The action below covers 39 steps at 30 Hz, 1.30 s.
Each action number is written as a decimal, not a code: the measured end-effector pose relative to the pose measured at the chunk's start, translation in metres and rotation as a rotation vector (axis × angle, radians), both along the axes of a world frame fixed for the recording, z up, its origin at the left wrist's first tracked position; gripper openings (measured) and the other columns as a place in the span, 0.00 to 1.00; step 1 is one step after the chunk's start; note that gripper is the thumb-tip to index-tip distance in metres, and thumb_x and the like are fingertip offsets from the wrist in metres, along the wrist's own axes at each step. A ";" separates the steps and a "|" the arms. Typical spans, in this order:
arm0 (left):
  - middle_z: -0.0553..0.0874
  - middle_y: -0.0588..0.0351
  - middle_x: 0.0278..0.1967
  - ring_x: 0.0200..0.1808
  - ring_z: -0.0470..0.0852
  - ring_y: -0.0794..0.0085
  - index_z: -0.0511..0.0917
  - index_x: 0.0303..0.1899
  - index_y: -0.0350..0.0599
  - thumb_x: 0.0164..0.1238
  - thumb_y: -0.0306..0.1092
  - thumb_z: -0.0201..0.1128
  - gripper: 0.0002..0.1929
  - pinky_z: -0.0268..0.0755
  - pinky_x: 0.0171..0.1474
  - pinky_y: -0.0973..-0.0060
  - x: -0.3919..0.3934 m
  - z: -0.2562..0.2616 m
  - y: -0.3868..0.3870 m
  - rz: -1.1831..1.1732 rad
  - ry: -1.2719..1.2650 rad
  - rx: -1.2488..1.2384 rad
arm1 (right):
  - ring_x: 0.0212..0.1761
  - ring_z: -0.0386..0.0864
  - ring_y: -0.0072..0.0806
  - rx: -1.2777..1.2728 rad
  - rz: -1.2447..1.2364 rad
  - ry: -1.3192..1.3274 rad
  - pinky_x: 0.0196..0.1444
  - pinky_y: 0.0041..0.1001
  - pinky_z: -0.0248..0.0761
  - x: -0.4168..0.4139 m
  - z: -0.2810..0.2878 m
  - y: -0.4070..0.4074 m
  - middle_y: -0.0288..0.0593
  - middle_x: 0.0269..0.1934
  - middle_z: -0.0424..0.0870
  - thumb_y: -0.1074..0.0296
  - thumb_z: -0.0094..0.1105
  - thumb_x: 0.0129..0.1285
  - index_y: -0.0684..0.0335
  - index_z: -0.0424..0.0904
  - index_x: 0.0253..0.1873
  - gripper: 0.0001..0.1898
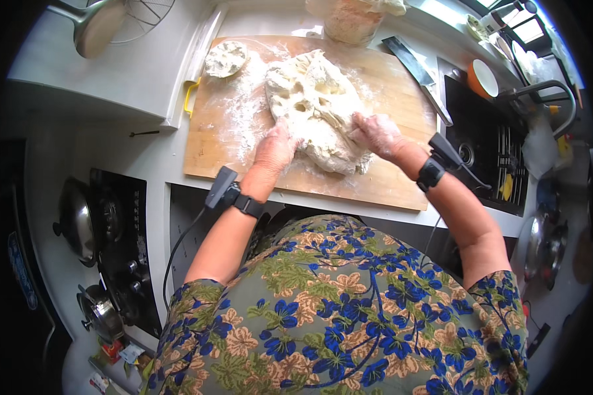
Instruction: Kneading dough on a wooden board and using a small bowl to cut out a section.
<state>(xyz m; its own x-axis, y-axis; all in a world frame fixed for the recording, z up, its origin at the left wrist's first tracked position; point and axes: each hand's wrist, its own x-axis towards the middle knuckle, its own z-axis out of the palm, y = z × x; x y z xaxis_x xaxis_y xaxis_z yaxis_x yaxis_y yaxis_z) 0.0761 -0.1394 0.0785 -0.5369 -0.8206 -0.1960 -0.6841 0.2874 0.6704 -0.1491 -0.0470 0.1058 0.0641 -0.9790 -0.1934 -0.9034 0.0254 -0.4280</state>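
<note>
A large lump of soft pale dough (321,94) lies on a flour-dusted wooden board (400,182). Several deep finger holes mark its upper part, and the near part bulges in a rough fold. My left hand (276,145) grips the dough's near left edge, its fingertips partly hidden against the dough. At the right edge, my right hand (379,134) is curled in a fist around a pinch of dough. Flour whitens both hands. On the board's far left corner sits a small round floury thing (226,59), a bowl or a piece of dough; I cannot tell which.
A cleaver (415,69) lies across the board's right edge, beside the black sink (479,143) with its faucet (566,101). An orange bowl (483,79) stands by the sink. Behind the board is a clear container (353,24). Pots stand on the cooktop (126,237) at left.
</note>
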 end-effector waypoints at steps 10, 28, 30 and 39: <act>0.79 0.36 0.35 0.42 0.78 0.47 0.72 0.38 0.34 0.58 0.33 0.56 0.12 0.69 0.43 0.59 -0.038 -0.014 -0.031 -0.386 -0.123 0.084 | 0.29 0.78 0.40 -0.230 0.439 0.328 0.33 0.32 0.73 0.005 -0.051 -0.058 0.48 0.24 0.79 0.69 0.46 0.56 0.61 0.77 0.28 0.09; 0.78 0.52 0.33 0.32 0.78 0.68 0.68 0.42 0.37 0.61 0.36 0.56 0.14 0.73 0.37 0.74 0.001 0.000 -0.012 -0.166 0.227 0.406 | 0.42 0.78 0.41 0.249 -0.068 -0.665 0.46 0.33 0.71 -0.015 0.010 -0.034 0.47 0.36 0.81 0.60 0.49 0.57 0.64 0.77 0.42 0.15; 0.78 0.55 0.34 0.32 0.79 0.71 0.68 0.42 0.37 0.62 0.37 0.56 0.14 0.73 0.36 0.76 0.011 0.003 0.009 -0.003 0.357 0.504 | 0.44 0.78 0.41 0.226 -0.257 -0.698 0.46 0.34 0.70 -0.030 0.007 -0.011 0.47 0.38 0.80 0.59 0.49 0.58 0.64 0.76 0.42 0.15; 0.80 0.58 0.33 0.34 0.79 0.74 0.74 0.40 0.40 0.61 0.38 0.60 0.12 0.71 0.40 0.74 -0.017 -0.024 0.071 0.464 0.579 0.817 | 0.48 0.74 0.48 0.026 -0.499 -0.430 0.49 0.35 0.67 -0.003 -0.052 0.030 0.59 0.43 0.77 0.58 0.43 0.64 0.63 0.68 0.53 0.18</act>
